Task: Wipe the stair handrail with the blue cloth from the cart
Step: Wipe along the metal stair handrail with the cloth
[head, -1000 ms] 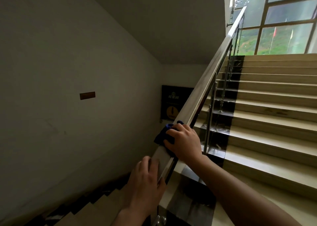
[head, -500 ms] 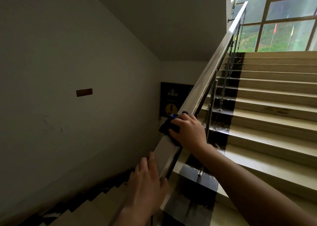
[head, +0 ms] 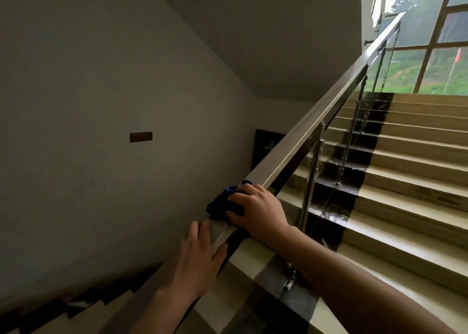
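Note:
The stair handrail (head: 311, 133) is a flat pale rail that climbs from lower left toward the window at upper right. My right hand (head: 255, 207) lies on top of it, fingers curled over a bunched blue cloth (head: 220, 202) and pressing it onto the rail. The cloth bulges out on the left side of the rail; part of it is hidden under my fingers. Just below, my left hand (head: 197, 255) holds the rail, fingers along its left side and thumb on its right edge.
Glass panels on steel posts (head: 312, 176) hang under the rail. Beige steps with a dark marble edge strip (head: 405, 189) rise on the right toward a large window (head: 430, 55). A plain wall (head: 101, 131) and a lower flight (head: 88, 306) are on the left.
My right hand slid the cloth a little up the rail, then back down closer to my left hand. My left hand stayed on the rail. The view shifted slightly.

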